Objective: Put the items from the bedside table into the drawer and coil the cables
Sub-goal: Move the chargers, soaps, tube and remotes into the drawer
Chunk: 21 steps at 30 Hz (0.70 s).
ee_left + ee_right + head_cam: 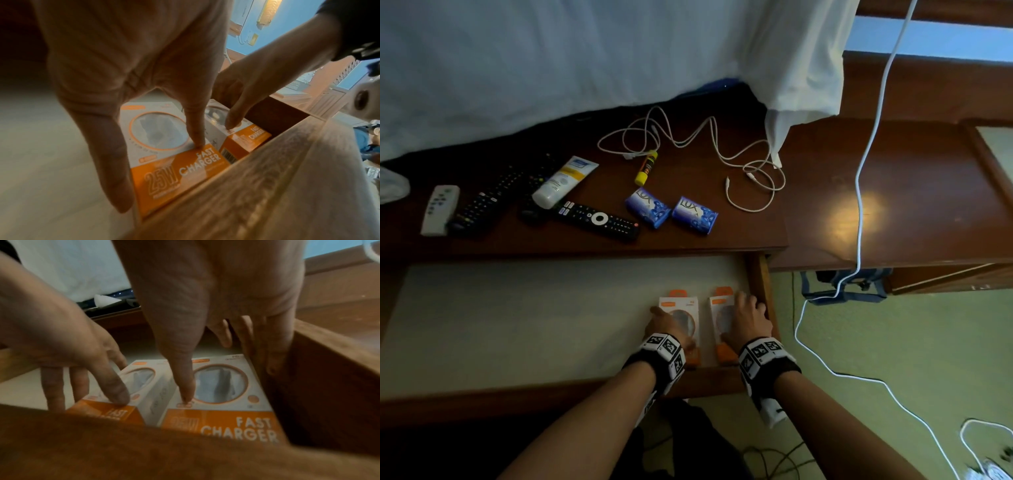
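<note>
The open drawer [761, 284] holds two orange-and-white fast charger boxes in its front right corner. My left hand [666, 323] rests on the left box [164, 164], thumb [195, 129] on its top and straight fingers [111, 162] down its left side. My right hand [748, 317] touches the right box [222, 421], thumb [185, 382] on top, fingers between box and drawer wall. On the bedside table [688, 246] lie a tangled white cable [688, 140], a glue stick [646, 168], two Lux soaps [647, 207], a cream tube [565, 181] and remotes [599, 221].
A white remote [440, 209] and a black remote [482, 205] lie at the table's left end. The white bed sheet [551, 61] hangs behind the table. A long white cable [866, 154] runs down over the wooden surface at the right to the floor.
</note>
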Each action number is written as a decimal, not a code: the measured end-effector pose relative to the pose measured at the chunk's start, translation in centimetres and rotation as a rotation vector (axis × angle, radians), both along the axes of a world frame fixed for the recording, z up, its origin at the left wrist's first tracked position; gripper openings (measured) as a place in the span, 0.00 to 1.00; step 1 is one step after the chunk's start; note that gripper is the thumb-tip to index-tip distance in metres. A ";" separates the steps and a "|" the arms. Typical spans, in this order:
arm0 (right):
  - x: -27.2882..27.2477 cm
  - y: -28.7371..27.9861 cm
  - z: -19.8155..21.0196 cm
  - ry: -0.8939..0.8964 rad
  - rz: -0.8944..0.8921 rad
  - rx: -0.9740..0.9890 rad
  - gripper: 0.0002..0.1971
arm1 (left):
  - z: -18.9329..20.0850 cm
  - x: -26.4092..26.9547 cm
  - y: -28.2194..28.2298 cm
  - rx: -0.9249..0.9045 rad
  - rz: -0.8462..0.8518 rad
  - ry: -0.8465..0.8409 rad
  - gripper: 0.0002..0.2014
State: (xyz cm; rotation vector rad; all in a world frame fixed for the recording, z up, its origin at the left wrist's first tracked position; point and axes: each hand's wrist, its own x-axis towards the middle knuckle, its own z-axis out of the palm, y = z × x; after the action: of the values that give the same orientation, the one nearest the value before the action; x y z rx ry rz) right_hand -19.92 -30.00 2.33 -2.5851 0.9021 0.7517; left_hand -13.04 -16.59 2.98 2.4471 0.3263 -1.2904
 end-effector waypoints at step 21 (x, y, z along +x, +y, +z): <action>0.3 -3.0 -1.4 0.066 0.354 0.068 0.39 | -1.9 -1.7 -3.2 -0.002 -0.225 -0.028 0.45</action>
State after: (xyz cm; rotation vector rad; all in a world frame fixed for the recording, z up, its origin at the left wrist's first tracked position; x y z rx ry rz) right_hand -19.62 -32.99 0.88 -2.7047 0.4270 0.9456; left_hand -14.76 -19.79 1.13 2.5558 0.0426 -1.3414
